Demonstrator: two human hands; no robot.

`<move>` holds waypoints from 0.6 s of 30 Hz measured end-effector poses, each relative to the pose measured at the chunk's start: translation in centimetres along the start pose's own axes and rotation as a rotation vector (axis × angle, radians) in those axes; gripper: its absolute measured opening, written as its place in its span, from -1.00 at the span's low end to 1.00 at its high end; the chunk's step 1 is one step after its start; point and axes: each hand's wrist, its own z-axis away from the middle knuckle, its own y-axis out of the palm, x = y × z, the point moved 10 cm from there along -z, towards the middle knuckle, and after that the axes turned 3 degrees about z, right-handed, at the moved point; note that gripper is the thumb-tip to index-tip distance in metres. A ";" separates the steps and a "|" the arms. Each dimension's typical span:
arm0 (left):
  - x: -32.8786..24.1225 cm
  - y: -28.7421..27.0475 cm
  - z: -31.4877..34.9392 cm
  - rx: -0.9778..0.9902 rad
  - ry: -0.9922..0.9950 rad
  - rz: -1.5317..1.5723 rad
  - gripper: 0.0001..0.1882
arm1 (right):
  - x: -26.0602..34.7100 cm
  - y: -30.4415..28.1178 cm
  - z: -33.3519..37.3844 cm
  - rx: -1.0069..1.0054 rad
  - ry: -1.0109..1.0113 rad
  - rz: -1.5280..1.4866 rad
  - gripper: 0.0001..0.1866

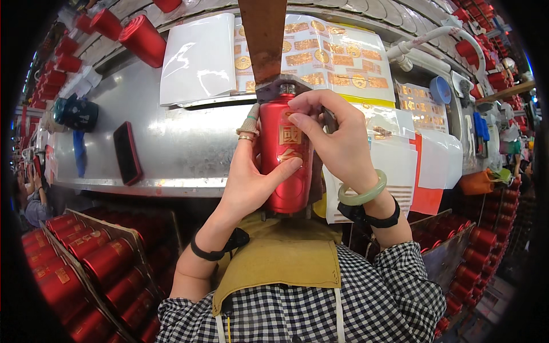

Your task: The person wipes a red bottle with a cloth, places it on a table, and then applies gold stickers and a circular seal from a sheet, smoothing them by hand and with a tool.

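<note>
A glossy red bottle (pixel 284 194) with gold decals on its front lies in a dark holder in front of me, its threaded neck pointing away. My left hand (pixel 254 180) holds the bottle's left side, with the thumb laid across its front and a fabric cover on one fingertip. At the bottle's shoulder, my right hand (pixel 343 137) has thumb and forefinger bent close together against the red surface. Whatever lies between those fingertips is too small to make out. Beyond the bottle is a sheet of gold decals (pixel 320 56), partly hidden by a wooden bar (pixel 264 37).
White sheets (pixel 197 57) and a dark phone (pixel 127 153) lie on the metal table (pixel 171 140). Red bottles (pixel 143 40) stand at the back left. Crates of red bottles (pixel 111 257) flank me. At right are a curved white pipe (pixel 437 35) and a blue bowl (pixel 440 90).
</note>
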 end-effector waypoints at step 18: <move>0.1 0.2 0.0 0.008 -0.027 0.093 -0.12 | 0.0 0.5 0.0 0.039 0.068 0.011 -0.83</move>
